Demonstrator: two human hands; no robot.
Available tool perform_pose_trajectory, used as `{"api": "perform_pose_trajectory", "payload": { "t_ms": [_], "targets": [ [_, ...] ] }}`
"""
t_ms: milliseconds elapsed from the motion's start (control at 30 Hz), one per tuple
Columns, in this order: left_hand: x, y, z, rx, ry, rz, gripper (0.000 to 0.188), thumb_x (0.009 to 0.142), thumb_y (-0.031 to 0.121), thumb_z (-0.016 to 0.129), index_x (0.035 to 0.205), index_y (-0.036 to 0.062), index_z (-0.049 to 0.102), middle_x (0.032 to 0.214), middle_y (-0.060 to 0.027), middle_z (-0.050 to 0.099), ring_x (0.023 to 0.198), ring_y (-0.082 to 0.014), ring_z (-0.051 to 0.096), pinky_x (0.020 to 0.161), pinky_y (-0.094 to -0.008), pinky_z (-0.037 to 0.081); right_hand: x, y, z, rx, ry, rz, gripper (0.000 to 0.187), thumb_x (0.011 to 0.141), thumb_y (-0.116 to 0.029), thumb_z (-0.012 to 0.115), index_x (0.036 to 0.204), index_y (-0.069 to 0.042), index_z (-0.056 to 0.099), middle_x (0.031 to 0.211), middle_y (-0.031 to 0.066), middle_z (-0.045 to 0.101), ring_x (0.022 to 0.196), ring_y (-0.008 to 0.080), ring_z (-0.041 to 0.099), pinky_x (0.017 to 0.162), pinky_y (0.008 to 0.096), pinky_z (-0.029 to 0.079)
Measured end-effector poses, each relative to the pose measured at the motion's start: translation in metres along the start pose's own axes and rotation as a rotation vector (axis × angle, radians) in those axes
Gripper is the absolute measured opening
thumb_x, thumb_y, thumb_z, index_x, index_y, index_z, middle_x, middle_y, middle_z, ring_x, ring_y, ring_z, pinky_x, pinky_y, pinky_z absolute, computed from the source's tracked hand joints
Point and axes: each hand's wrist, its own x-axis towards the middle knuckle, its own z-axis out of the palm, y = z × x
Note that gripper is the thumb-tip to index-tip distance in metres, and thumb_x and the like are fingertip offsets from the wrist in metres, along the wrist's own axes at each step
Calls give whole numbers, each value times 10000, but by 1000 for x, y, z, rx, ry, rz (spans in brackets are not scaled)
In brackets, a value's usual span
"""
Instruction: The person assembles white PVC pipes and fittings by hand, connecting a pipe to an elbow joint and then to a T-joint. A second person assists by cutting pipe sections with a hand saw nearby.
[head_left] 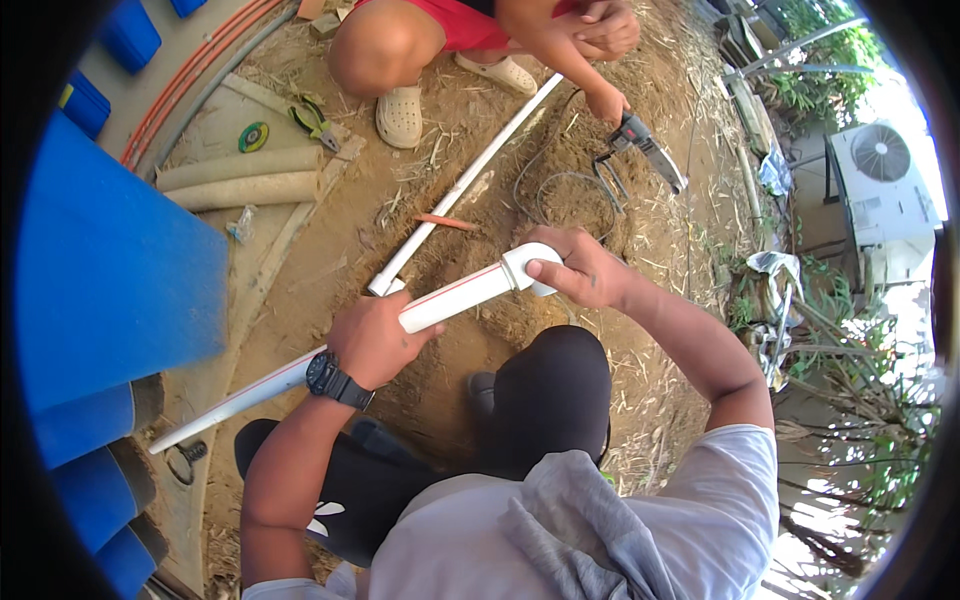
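A white plastic pipe (pixel 462 296) with a red stripe slants across in front of me, its lower end reaching to the left past my wrist. My left hand (pixel 372 338) is wrapped round its middle. At the upper end sits a white elbow fitting (pixel 530 266), and my right hand (pixel 582 268) grips it with the thumb pressed on its side. Just beyond, another white pipe (pixel 470 178) lies on the soil, with a white fitting (pixel 386 286) at its near end. A reddish strip (pixel 446 221) crosses that pipe.
Opposite me crouches another person, one hand on a dark corded power tool (pixel 645 150). Pliers (pixel 316 124), a green disc (pixel 253 137) and rolled tan material (pixel 240 190) lie at the far left. A large blue object (pixel 120 260) stands left; an air-conditioner unit (pixel 885 180) is at right.
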Motion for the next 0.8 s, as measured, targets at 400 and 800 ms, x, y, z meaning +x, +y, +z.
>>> {"api": "perform_pose_trajectory", "payload": {
  "t_ms": [400, 800],
  "targets": [
    [-18, 10, -11, 78, 248, -17, 213, 780, 251, 813, 846, 112, 666, 788, -108, 718, 749, -362, 714, 635, -485, 551, 11, -34, -4, -112, -35, -106, 454, 1042, -403, 547, 1141, 34, 623, 803, 161, 686, 742, 300, 723, 671, 392, 550],
    [-16, 10, -7, 85, 294, -30, 195, 765, 217, 803, 857, 110, 669, 790, -115, 712, 757, -374, 706, 652, -492, 548, 18, -38, -13, -215, -103, -134, 506, 1047, -447, 531, 1112, 47, 620, 745, 155, 688, 705, 319, 721, 640, 412, 553]
  ]
}}
